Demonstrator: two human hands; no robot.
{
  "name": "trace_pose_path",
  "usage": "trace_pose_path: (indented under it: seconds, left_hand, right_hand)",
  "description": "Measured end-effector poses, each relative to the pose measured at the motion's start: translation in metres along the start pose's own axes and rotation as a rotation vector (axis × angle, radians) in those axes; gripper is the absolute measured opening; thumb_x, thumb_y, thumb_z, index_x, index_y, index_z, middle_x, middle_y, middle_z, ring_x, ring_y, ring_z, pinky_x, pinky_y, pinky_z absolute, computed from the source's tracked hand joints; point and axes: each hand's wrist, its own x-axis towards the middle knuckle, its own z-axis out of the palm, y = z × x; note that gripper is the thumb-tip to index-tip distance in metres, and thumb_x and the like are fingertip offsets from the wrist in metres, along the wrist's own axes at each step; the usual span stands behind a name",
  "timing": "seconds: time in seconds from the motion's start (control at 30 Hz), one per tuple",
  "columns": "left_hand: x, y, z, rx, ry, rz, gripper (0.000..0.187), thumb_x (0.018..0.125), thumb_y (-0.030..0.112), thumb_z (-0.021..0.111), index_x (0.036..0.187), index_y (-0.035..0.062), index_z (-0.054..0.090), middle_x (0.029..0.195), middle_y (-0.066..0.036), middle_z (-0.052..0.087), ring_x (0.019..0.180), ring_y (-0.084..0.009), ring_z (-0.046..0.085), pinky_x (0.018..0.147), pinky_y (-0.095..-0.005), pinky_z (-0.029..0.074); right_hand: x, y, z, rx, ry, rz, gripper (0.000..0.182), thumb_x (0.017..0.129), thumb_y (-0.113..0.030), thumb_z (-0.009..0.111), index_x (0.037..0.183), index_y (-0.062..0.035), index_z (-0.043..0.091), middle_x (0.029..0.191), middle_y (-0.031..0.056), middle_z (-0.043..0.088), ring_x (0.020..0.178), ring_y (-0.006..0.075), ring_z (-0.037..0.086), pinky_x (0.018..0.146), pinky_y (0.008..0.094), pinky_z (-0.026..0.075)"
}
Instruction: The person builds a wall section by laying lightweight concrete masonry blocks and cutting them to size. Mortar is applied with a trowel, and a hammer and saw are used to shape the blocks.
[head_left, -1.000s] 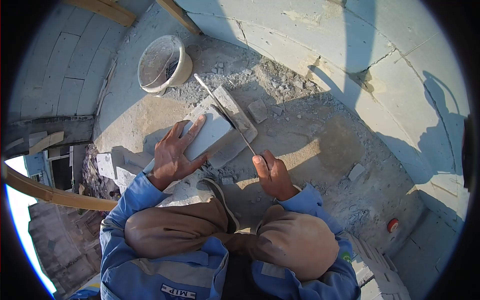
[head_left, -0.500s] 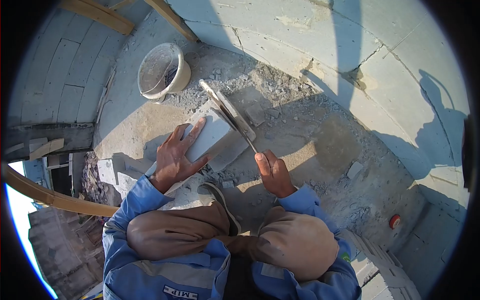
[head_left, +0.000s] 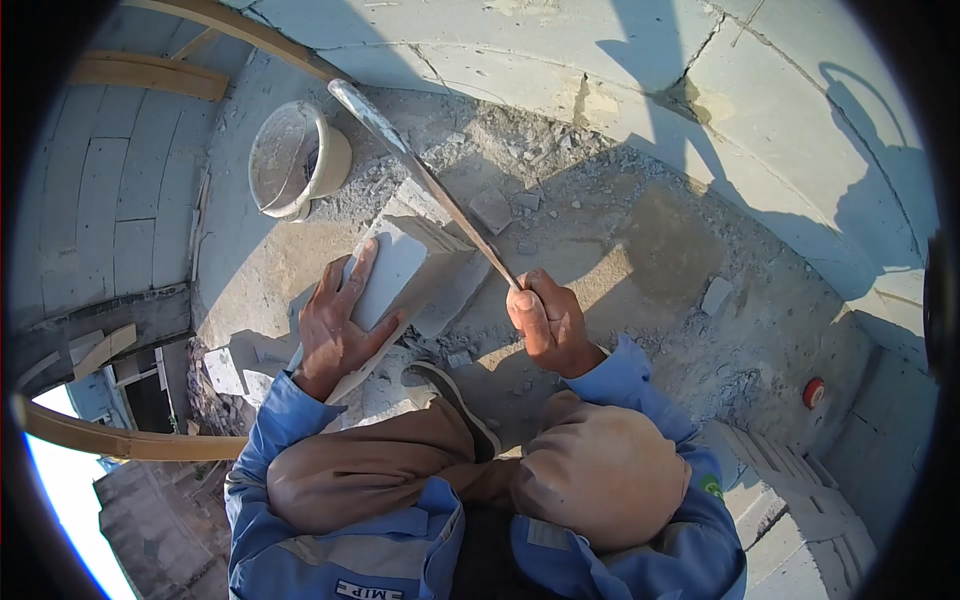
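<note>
A pale aerated concrete block (head_left: 392, 272) lies at a slant on the floor in front of me, its far end rough and chipped. My left hand (head_left: 338, 320) rests on its top with the fingers spread, steadying it. In my closed right hand (head_left: 548, 322) is the thin end of a long machete (head_left: 432, 182). The blade points up and to the left, seemingly raised above the block's far end, its tip smeared whitish. Beneath the block a flat pale slab (head_left: 450, 300) shows in part.
A white bucket (head_left: 330, 160) stands beyond the block. Rubble (head_left: 530, 140) lines the foot of the block wall (head_left: 790, 130). Block offcuts (head_left: 235, 365) lie at left, near a curved wooden beam (head_left: 130, 444). A red round object (head_left: 813, 392) lies at right, with stacked blocks (head_left: 790, 510) nearer me.
My right hand has lifted the machete from the block's far side, so the blade now looks raised and nearer the camera. My left hand stays on the block. The view has shifted slightly.
</note>
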Motion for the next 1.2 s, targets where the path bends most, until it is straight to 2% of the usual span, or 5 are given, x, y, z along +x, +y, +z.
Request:
trace_pose_path:
  seconds: [0.23,0.43,0.63,0.8,1.2]
  left_hand:
    - [0.003,-0.001,0.0,0.011,0.018,0.0,0.09,0.069,0.039,0.082,0.149,0.0183,0.046,0.122,-0.017,0.058,0.101,-0.0368,0.066,0.085,-0.0455,0.055]
    - [-0.002,-0.004,0.001,-0.001,-0.003,-0.026,0.091,0.069,0.039,0.081,0.15,0.0208,0.044,0.123,-0.016,0.058,0.101,-0.0357,0.066,0.084,-0.0453,0.056]
    - [0.0,-0.001,-0.008,0.015,-0.014,-0.041,0.09,0.072,0.04,0.079,0.151,0.022,0.042,0.125,-0.017,0.057,0.103,-0.0365,0.065,0.086,-0.0459,0.055]
    - [-0.004,-0.003,-0.006,0.009,-0.034,-0.06,0.09,0.072,0.04,0.078,0.152,0.0216,0.041,0.125,-0.018,0.057,0.102,-0.0373,0.064,0.088,-0.0461,0.054]
    - [-0.001,-0.001,-0.005,-0.007,-0.014,-0.038,0.092,0.07,0.041,0.08,0.151,0.0236,0.042,0.119,-0.016,0.057,0.095,-0.0341,0.065,0.082,-0.0452,0.056]
  right_hand:
    - [0.003,0.044,0.013,-0.332,-0.046,0.143,0.039,0.102,-0.039,0.05,0.091,-0.0022,0.054,0.062,0.0184,0.055,0.056,0.0416,0.055,0.055,0.042,0.045]
    - [-0.001,0.008,0.002,0.051,-0.016,-0.063,0.031,0.102,-0.03,0.052,0.087,-0.0027,0.052,0.062,0.0093,0.049,0.052,0.0187,0.045,0.053,0.0324,0.042]
    - [-0.008,0.066,0.009,-0.381,-0.043,0.262,0.044,0.104,-0.039,0.046,0.089,0.002,0.054,0.068,0.0249,0.058,0.066,0.045,0.061,0.057,0.0487,0.043]
    - [-0.006,0.03,0.011,0.152,0.05,-0.064,0.038,0.105,-0.035,0.044,0.084,-0.0043,0.05,0.059,0.0005,0.047,0.053,0.009,0.043,0.05,0.0273,0.036]
    - [-0.005,0.018,0.002,-0.038,0.018,0.039,0.034,0.103,-0.033,0.05,0.089,-0.0018,0.053,0.063,0.0145,0.05,0.051,0.0276,0.051,0.054,0.0389,0.042]
